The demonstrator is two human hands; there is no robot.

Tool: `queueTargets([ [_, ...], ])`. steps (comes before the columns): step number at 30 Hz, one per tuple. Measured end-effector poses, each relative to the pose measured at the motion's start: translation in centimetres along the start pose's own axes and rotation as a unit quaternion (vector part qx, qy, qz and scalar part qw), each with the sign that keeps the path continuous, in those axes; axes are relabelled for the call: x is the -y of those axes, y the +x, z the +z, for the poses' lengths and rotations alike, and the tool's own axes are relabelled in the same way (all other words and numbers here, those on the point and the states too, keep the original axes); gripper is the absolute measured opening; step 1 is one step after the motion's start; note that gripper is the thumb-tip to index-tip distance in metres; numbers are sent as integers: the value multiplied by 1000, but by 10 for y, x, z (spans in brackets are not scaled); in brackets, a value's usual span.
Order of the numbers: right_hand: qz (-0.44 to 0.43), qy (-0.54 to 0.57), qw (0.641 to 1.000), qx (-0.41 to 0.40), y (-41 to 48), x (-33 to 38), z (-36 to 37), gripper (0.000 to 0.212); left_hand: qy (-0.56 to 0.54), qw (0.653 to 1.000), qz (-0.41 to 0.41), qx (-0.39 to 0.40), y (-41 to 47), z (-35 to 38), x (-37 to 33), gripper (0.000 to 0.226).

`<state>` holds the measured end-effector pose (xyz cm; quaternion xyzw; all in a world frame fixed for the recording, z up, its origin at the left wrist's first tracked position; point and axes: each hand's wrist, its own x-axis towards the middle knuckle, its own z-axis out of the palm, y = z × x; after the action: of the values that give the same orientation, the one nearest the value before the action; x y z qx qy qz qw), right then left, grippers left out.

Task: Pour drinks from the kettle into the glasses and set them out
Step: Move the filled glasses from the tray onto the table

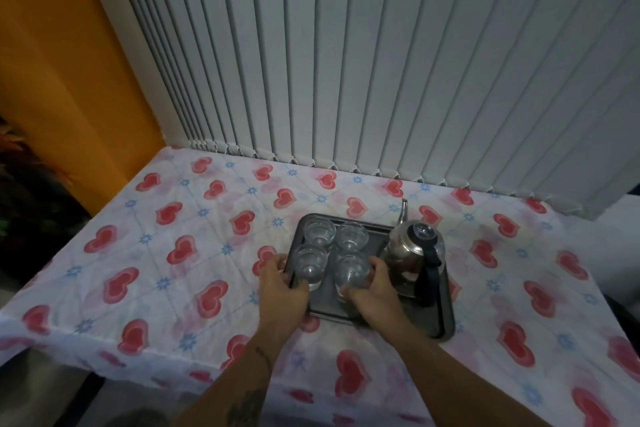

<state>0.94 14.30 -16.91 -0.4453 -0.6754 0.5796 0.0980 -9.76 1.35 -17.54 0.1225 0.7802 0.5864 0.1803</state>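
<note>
A dark metal tray (438,324) lies on the table and carries several clear glasses and a steel kettle (414,248) with a black handle and a thin spout pointing away from me. Two glasses stand at the back, one on the left (319,231) and one on the right (351,236). My left hand (282,284) is wrapped around the front left glass (310,262). My right hand (375,293) is wrapped around the front right glass (351,270). Both held glasses still sit low over the tray.
The table wears a white cloth (173,253) printed with red hearts and blue flowers. White vertical blinds (346,62) hang right behind it and an orange wall (62,62) stands at the left. A dark plant (24,191) sits at the far left.
</note>
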Motion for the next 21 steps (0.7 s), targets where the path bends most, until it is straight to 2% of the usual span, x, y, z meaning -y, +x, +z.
queueTargets([
  [2,0,24,1000,-19,3,3,6,68,-7,998,7,65,9,-1,7,50],
  [5,-14,47,998,-47,6,1,17,64,5,993,42,110,20,-1,14,57],
  [15,-47,51,986,-150,1,-8,34,57,27,990,50,131,40,2,23,56],
  [19,-46,36,988,-144,-6,-6,29,58,71,990,5,125,41,6,11,52],
  [21,-56,23,989,-134,-11,-4,27,57,77,990,23,119,41,5,10,50],
])
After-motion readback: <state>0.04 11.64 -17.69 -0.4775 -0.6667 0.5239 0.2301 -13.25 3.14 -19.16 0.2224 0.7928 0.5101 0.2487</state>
